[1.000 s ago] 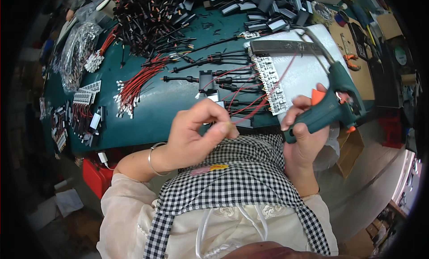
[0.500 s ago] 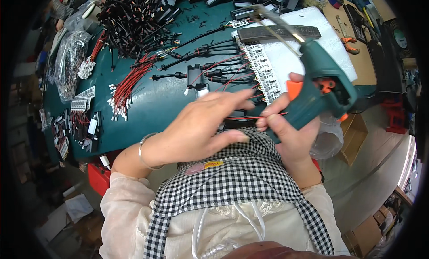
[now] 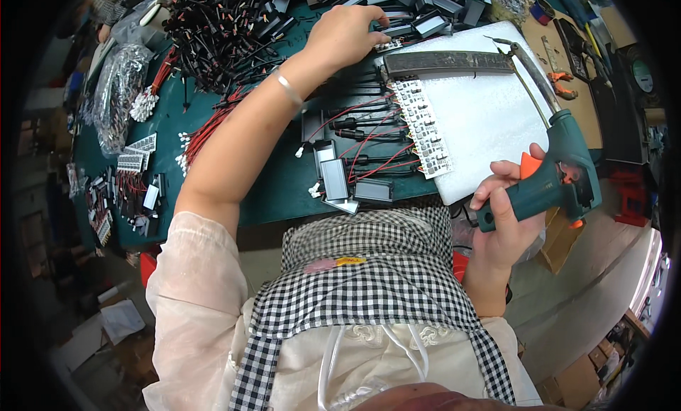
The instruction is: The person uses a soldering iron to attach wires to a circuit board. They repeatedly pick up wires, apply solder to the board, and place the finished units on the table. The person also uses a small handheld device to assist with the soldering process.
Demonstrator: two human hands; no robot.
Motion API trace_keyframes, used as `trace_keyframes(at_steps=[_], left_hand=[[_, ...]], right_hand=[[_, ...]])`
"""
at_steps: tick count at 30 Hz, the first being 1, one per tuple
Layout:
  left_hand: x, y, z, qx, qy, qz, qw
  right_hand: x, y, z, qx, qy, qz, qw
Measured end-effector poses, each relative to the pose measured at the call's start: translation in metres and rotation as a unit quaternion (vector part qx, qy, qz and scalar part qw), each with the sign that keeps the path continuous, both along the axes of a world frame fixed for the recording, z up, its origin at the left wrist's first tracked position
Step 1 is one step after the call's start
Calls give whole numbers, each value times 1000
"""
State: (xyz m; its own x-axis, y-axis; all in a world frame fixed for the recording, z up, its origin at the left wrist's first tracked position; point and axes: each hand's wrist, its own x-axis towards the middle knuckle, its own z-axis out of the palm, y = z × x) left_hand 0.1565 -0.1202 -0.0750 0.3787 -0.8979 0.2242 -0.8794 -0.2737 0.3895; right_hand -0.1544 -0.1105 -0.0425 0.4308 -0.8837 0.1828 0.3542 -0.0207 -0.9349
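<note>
My left hand (image 3: 345, 36) is stretched to the far side of the bench, thumb and fingers apart. Its thumb is close to a small white circuit board (image 3: 389, 46); touching or not, I cannot tell. My right hand (image 3: 509, 201) is wrapped round the handle of a green soldering gun (image 3: 567, 152) with an orange trigger, its long metal tip pointing away over a white foam board (image 3: 482, 120). A row of white circuit boards (image 3: 423, 127) lies along the foam's left edge, with black cables (image 3: 372, 123) and red wires running left from it.
A dark metal bar (image 3: 450, 63) lies across the foam's far part. Near the front edge are grey plastic housings (image 3: 335, 179). A heap of black cables (image 3: 220, 38) and more housings (image 3: 433, 20) fill the back. Orange-handled pliers (image 3: 562, 84) rest at right.
My left hand has moved from beside the right hand to the far side of the bench. My right hand, with the soldering gun, has shifted right; the red wire at its fingertips is gone.
</note>
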Motion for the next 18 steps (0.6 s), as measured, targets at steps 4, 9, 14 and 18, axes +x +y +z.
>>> trace_keyframes(at_steps=[4,9,14,18], left_hand=[[1,-5,-1,-42,-30,-25,998],[-63,48,42,-222,17,-159,962],[-119,104,47,-138,111,-267,947],[-125,113,53,-99,199,-244,944]], right_hand=[[-8,-5,-3,-6,-2,-1,1000],[0,-7,-4,27,19,-14,999],[19,6,1,75,-45,60,994],[18,7,-2,50,-22,58,997]])
